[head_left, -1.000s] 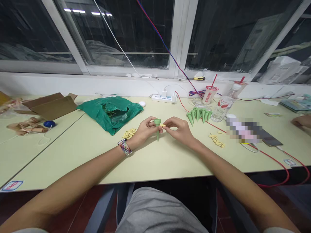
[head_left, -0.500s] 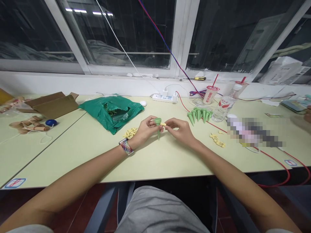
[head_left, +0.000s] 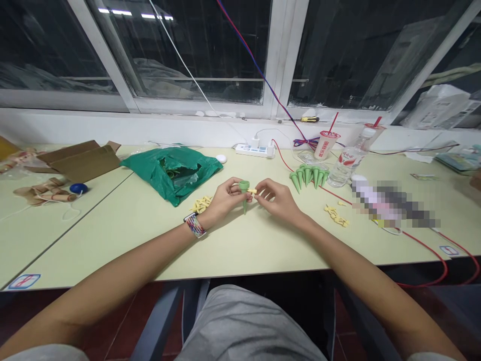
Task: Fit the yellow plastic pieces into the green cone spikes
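My left hand (head_left: 224, 199) is closed round a green plastic watering spike (head_left: 244, 185), held upright with its round cup on top and its point just above the table. A small yellow valve (head_left: 252, 191) sticks out sideways from the spike below the cup. My right hand (head_left: 276, 198) pinches at the valve's outer end with thumb and forefinger. Beside my left wrist lies a pile of yellow valves (head_left: 202, 204). More yellow valves (head_left: 335, 216) are scattered to the right. Several green watering spikes (head_left: 308, 175) lie in a row behind them.
A torn green bag (head_left: 169, 170) lies at the back left, near a cardboard box (head_left: 78, 163) and wooden toys with a blue ball (head_left: 78, 188). At the back right stand a water bottle (head_left: 347, 163) and a cup (head_left: 325, 145). A red cable (head_left: 421, 248) crosses the right side.
Both hands stay almost in place at the spike and valve. The view has shifted very slightly; nothing has been put down or picked up.
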Motion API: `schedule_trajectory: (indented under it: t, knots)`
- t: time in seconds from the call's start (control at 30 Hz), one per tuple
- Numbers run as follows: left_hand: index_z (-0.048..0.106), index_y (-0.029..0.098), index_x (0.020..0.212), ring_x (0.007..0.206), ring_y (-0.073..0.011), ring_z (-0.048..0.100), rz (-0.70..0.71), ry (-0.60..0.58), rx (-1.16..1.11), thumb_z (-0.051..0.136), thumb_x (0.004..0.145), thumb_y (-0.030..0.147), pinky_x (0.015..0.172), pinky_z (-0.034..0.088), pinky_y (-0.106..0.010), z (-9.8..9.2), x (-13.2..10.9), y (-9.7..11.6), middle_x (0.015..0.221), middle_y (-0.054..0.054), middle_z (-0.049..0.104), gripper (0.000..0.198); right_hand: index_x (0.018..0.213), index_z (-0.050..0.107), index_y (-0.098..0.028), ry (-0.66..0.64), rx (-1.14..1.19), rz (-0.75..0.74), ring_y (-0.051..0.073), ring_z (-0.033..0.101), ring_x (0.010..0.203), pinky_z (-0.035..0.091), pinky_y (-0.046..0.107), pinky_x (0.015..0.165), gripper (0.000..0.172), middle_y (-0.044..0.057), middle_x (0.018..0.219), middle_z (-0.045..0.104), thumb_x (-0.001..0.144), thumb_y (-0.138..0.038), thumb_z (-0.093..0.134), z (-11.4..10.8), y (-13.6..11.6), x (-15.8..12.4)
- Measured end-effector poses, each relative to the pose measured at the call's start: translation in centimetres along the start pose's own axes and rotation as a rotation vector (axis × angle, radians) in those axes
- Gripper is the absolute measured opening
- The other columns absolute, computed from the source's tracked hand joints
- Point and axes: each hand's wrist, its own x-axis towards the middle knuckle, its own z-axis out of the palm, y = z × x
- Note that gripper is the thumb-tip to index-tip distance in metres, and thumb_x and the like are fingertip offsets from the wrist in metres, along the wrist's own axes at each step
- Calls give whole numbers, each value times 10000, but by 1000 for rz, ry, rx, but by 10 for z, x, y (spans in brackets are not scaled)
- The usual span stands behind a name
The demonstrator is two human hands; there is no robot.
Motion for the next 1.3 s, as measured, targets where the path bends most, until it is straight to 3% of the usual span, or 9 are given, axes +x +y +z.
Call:
schedule_trajectory:
  t: [0.1,0.3,0.47,0.57,0.7,0.87,1.03,1.2,1.3]
  knots:
    - [626,194,1034,817,-189,754,-2,-10,14,896,757,314,849,595,-370,-1,0,0,861,-13,751,405,942,682,-229,-9,-34,-12,170,686,781,528,276,670,171,26,898,740,974,-393,645,0,-1,0]
    - [619,193,1026,832,-202,764,-9,-28,31,890,767,324,852,599,-376,0,1,-1,860,-19,752,397,799,671,-214,-77,-48,94,146,653,653,491,290,659,432,13,801,731,1090,-434,440,-1,-1,-1]
    - [619,190,1030,813,-191,756,-10,-12,8,895,755,323,840,598,-366,1,-1,2,867,-14,745,412,978,656,-228,23,-53,-21,169,682,773,522,280,666,195,34,964,726,977,-423,648,-4,-2,0]
    - [622,192,1031,817,-189,755,-6,-26,16,892,760,313,842,595,-358,1,-1,2,854,-7,739,401,953,646,-231,0,-85,-74,173,669,787,519,283,669,194,43,957,707,994,-418,619,-3,-3,0]
    - [624,196,1033,822,-195,759,-8,-39,19,886,773,315,851,600,-368,1,-1,0,864,-18,752,389,881,608,-225,-29,-195,-13,180,641,756,460,305,685,317,42,854,704,1086,-383,425,-3,-7,-2]
    - [630,198,1030,806,-187,752,2,-44,2,887,775,326,841,601,-366,1,0,-1,856,-12,744,384,1043,596,-229,-67,-335,-97,159,618,701,405,294,655,185,48,979,723,1051,-400,526,-4,-9,-6]
    - [635,199,1018,805,-182,740,-11,-72,-12,883,783,320,838,588,-361,2,-1,0,851,-10,737,363,888,585,-226,-102,-437,-113,171,572,692,348,303,650,344,38,814,681,1115,-361,365,-2,-7,-7]
    - [634,195,1046,807,-167,728,-34,-119,-96,861,814,296,825,576,-340,2,-3,-1,869,-14,732,340,1040,597,-217,-66,-432,-152,161,574,678,334,295,630,230,37,881,711,1086,-408,477,-3,-6,-7]
    - [635,192,1025,800,-164,721,-33,-118,-84,866,811,291,817,574,-334,2,-3,0,864,-15,730,330,945,586,-226,-96,-435,-145,166,577,700,331,294,643,272,37,873,702,1107,-368,419,-2,-7,-7]
